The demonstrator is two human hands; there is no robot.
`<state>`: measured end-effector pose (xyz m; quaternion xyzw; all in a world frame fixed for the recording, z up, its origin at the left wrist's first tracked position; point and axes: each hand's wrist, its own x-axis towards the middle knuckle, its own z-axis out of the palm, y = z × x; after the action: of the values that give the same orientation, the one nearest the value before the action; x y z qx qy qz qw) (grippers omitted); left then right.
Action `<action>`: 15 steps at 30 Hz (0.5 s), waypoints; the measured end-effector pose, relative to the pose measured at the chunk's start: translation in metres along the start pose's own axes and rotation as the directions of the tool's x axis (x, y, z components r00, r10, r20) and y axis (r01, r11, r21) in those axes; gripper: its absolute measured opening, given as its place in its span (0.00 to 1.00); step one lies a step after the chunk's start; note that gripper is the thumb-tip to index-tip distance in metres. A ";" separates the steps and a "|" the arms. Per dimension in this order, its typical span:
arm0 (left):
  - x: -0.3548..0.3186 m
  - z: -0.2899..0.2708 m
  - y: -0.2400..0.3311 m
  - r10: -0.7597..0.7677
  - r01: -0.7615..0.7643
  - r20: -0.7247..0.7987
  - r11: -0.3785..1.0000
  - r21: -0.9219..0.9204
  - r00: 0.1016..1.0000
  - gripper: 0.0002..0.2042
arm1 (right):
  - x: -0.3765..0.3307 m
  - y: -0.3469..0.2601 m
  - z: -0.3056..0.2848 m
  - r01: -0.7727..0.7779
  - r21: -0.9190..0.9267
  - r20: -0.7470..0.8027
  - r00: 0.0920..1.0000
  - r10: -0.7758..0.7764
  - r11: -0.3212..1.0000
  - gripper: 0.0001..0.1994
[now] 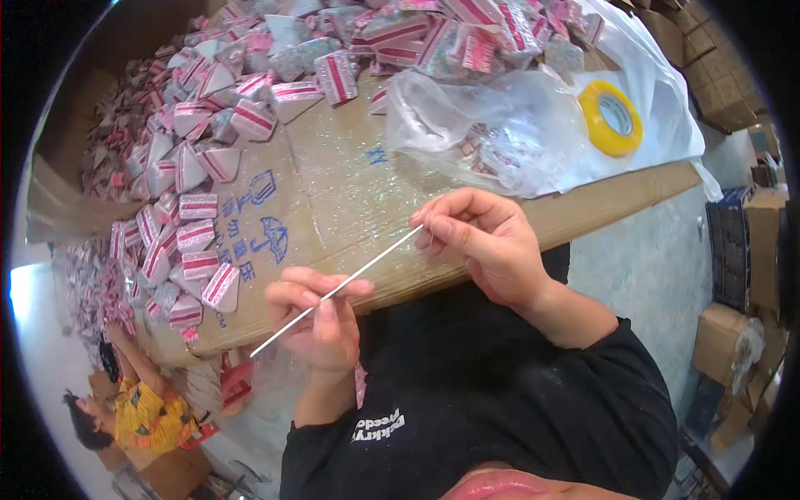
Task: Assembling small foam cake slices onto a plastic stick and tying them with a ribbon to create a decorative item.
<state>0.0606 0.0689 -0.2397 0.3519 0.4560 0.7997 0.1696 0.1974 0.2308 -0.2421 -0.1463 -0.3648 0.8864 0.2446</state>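
A thin white stick [367, 267] slants between my hands, in front of the table's near edge. My left hand [321, 317] pinches it along its middle between thumb and fingers, and its lower end sticks out to the left. At the upper right end, my right hand [483, 242] closes its thumb and fingertips on the stick's tip. Beyond the hands lies a crumpled clear plastic bag [433, 117] with small pinkish pieces inside. Many cake-slice-shaped pieces [252, 121] in pink, white and glitter are heaped at the left and far side.
Glitter dusts the cardboard [325, 183] that covers the table. A yellow tape roll [611, 118] lies on white sheeting [658, 125] at the right. Another person in a yellow top [154, 417] sits at the lower left. Cardboard boxes [718, 342] stand on the floor at the right.
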 end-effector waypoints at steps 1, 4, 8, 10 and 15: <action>0.000 0.001 -0.005 -0.016 0.016 0.010 0.998 0.057 1.000 0.08 | 0.001 -0.002 -0.005 0.056 -0.088 -0.026 0.998 -0.058 0.995 0.05; 0.020 -0.026 0.000 0.039 -0.086 0.170 0.957 0.276 0.985 0.09 | 0.003 -0.013 -0.008 0.144 -0.234 -0.077 0.983 -0.166 0.962 0.05; 0.053 -0.065 0.038 0.159 -0.188 0.123 0.940 0.284 0.980 0.12 | 0.009 -0.026 -0.004 0.320 -0.478 -0.081 0.911 -0.404 0.818 0.03; 0.052 -0.052 0.035 0.185 -0.206 0.107 0.671 0.712 0.977 0.17 | 0.010 -0.023 -0.001 0.354 -0.756 0.074 0.882 -0.465 0.550 0.03; 0.034 0.030 0.010 -0.386 0.280 0.191 0.862 0.422 0.903 0.17 | 0.020 -0.013 0.020 0.502 -0.753 0.312 0.842 -0.440 0.425 0.05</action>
<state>0.0588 0.1022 -0.2070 0.3984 0.6309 0.5973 0.2940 0.1765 0.2383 -0.2208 -0.1037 -0.7625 0.5172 0.3746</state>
